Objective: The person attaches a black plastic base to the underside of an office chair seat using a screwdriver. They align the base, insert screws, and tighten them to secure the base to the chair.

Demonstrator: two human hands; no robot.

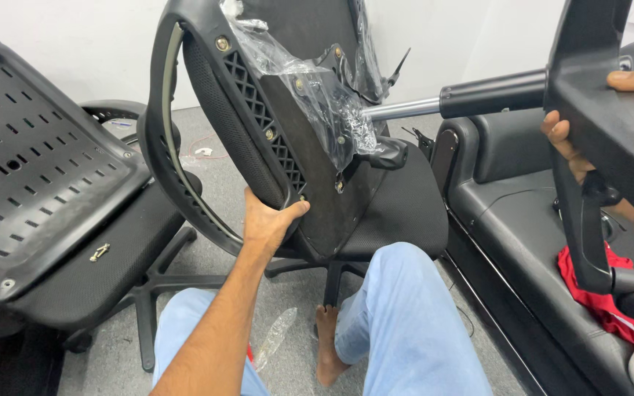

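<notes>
Black plastic everywhere. My left hand (269, 224) is clamped on the lower rim of the upturned office chair seat (258, 125), thumb hooked over the edge at about 2 o'clock from my wrist, fingers hidden behind the rim. My right hand (610, 139) is closed around an arm of the five-star chair base (603, 110), thumb on top, fingers wrapped under. Hands well apart, left at 9 o'clock, right at 3 o'clock.

Gas lift cylinder (471, 97) sticks out of the base hub toward 9 o'clock; its chrome tip lies near the seat mechanism (346, 88), which is half covered by clear plastic wrap (324, 103). Cannot tell if the tip is already in the socket; the wrap hides it.

Doing it well, my judgement: keep the seat steady with the left grip, hold the cylinder in line with the socket, not tilted, and keep the wrap out of the hole so it does not jam. Base is heavy on one hand, so a firm grip close to the hub helps.

Seat underside faces me, at 12 o'clock from my left hand. Another chair seat (38, 169) lies at 9 o'clock, black sofa (515, 198) with a red cloth (610, 301) at 4 o'clock. My knees in light blue jeans (405, 315) at 6 o'clock.
</notes>
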